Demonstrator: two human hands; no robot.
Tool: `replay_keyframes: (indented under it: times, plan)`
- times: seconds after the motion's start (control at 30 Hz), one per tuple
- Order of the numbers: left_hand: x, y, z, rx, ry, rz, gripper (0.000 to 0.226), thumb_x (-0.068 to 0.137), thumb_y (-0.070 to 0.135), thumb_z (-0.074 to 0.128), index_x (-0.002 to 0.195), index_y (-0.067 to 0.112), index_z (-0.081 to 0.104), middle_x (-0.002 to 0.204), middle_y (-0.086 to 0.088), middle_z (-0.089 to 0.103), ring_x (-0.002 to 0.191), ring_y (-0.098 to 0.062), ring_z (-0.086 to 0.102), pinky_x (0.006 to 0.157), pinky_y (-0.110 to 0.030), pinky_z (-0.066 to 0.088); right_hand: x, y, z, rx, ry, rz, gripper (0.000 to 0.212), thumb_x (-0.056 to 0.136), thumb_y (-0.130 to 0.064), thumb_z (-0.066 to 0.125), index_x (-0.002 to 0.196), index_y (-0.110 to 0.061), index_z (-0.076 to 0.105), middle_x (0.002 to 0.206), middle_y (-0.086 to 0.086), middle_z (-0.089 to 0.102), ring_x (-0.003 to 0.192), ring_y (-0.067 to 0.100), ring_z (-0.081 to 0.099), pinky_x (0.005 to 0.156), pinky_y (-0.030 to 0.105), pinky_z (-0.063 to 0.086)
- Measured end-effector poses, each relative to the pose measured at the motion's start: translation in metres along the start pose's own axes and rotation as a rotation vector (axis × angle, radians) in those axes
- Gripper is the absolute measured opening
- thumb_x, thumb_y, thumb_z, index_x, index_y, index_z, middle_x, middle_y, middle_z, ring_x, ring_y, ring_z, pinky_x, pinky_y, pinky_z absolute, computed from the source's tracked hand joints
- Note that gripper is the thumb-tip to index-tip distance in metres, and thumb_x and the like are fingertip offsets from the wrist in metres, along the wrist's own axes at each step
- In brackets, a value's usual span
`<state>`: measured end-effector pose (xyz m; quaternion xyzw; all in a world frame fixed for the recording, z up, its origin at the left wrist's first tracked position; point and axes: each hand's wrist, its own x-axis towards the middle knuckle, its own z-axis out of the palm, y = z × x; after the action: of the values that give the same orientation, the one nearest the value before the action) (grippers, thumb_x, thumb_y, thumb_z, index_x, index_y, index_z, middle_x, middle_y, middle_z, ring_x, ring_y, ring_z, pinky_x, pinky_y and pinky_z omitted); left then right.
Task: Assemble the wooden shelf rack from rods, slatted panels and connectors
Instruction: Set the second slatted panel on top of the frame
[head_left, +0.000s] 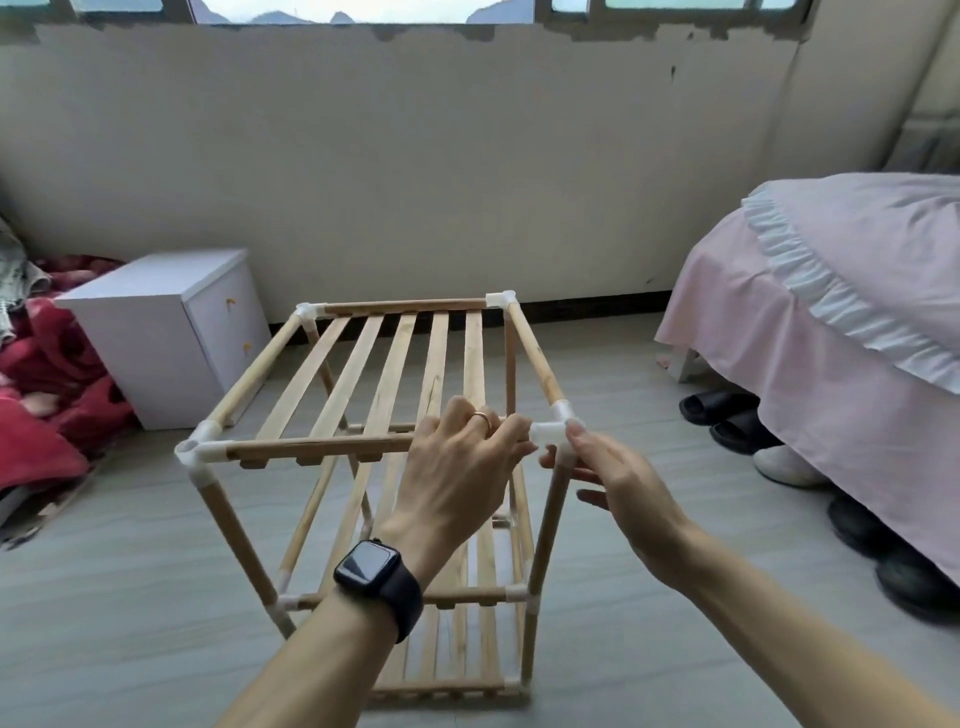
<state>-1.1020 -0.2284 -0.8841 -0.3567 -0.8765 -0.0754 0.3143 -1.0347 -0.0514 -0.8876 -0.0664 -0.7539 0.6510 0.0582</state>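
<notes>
Here, hands (457, 467) (618, 499) on rod (322, 446) and connector (548, 431)

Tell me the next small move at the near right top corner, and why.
Probably press the front rod fully into the corner connector: the left hand grips that rod right beside it, and the right hand pinches the connector from the other side.

The wooden shelf rack (311, 446) stands upright on the floor (130, 597), three tiers tall. Its top slatted panel (358, 364) lies level, with pale slats running front to back between round side rods (537, 358). White connectors (200, 449) cap all four top corners and join the upright rods (236, 535) lower down, where two lower slatted panels (485, 566) sit.
</notes>
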Motion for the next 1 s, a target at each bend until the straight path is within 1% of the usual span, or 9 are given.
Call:
replay_keyframes:
  times: [0.13,0.2,0.3,0.4,0.53,0.67,0.83,0.9,1.0]
  plan:
    - [0.000,-0.005,0.004,0.011,0.069,0.047,0.035,0.100,0.040,0.045,0.111,0.018,0.070,0.086,-0.002,0.068,0.085,-0.023,0.057,0.063,-0.044,0.054,0.009,0.001,0.013,0.050,0.018,-0.049,0.047,0.087,-0.062,0.048,0.103,-0.023,0.069,0.094,-0.001,0.075,0.094,0.012,0.072,0.079,0.022,0.051]
    - [0.000,-0.007,0.004,0.026,0.099,0.048,0.031,0.101,0.039,0.047,0.109,0.018,0.068,0.085,-0.001,0.067,0.084,-0.023,0.056,0.061,-0.043,0.053,0.012,0.000,0.017,0.072,0.032,-0.070,0.045,0.089,-0.061,0.048,0.103,-0.023,0.068,0.090,0.000,0.072,0.094,0.017,0.071,0.072,0.020,0.052]
    - [-0.001,-0.011,0.003,0.035,0.128,0.075,0.035,0.103,0.042,0.042,0.108,0.018,0.067,0.084,-0.001,0.066,0.083,-0.022,0.056,0.060,-0.040,0.052,0.015,0.002,0.021,0.072,0.061,-0.092,0.044,0.100,-0.058,0.047,0.102,-0.018,0.064,0.089,0.002,0.066,0.096,0.022,0.068,0.073,0.018,0.048]
    - [0.000,-0.013,0.003,0.034,0.137,0.070,0.037,0.102,0.043,0.043,0.110,0.017,0.068,0.084,-0.002,0.067,0.084,-0.023,0.057,0.060,-0.041,0.052,0.014,0.003,0.021,0.062,0.055,-0.109,0.050,0.092,-0.060,0.044,0.103,-0.015,0.062,0.091,0.002,0.064,0.097,0.022,0.067,0.070,0.014,0.048]
    - [0.001,-0.012,0.004,0.024,0.153,0.070,0.036,0.102,0.043,0.046,0.109,0.015,0.068,0.086,-0.003,0.068,0.084,-0.024,0.058,0.061,-0.042,0.053,0.013,0.005,0.019,0.043,0.072,-0.106,0.056,0.088,-0.063,0.039,0.105,-0.014,0.059,0.092,0.004,0.062,0.098,0.025,0.066,0.071,0.017,0.047]
    - [0.002,-0.011,0.002,0.015,0.157,0.037,0.031,0.100,0.041,0.052,0.107,0.015,0.069,0.084,-0.003,0.067,0.084,-0.024,0.057,0.060,-0.041,0.052,0.012,0.004,0.011,0.070,0.096,-0.103,0.057,0.089,-0.063,0.036,0.107,-0.014,0.058,0.090,0.002,0.058,0.093,0.021,0.063,0.076,0.020,0.047]
    - [0.003,-0.006,0.001,0.016,0.111,0.003,0.033,0.101,0.041,0.048,0.107,0.016,0.068,0.083,-0.003,0.066,0.086,-0.026,0.057,0.063,-0.045,0.053,0.013,0.004,0.014,0.023,0.113,-0.129,0.059,0.093,-0.063,0.035,0.104,-0.010,0.058,0.087,0.001,0.057,0.085,0.016,0.060,0.080,0.027,0.050]
    - [0.003,-0.005,0.001,0.019,0.089,-0.006,0.033,0.101,0.042,0.049,0.109,0.017,0.068,0.084,-0.002,0.067,0.088,-0.026,0.057,0.064,-0.045,0.053,0.011,0.006,0.020,-0.004,0.123,-0.145,0.058,0.093,-0.064,0.037,0.101,-0.011,0.058,0.084,0.000,0.058,0.079,0.015,0.059,0.077,0.028,0.055]
    - [0.002,-0.007,0.001,0.017,0.088,-0.007,0.031,0.101,0.043,0.050,0.109,0.019,0.069,0.083,-0.002,0.066,0.087,-0.025,0.056,0.064,-0.043,0.053,0.008,0.008,0.028,-0.054,0.157,-0.175,0.054,0.094,-0.064,0.038,0.098,-0.014,0.059,0.082,0.000,0.060,0.074,0.011,0.060,0.071,0.023,0.055]
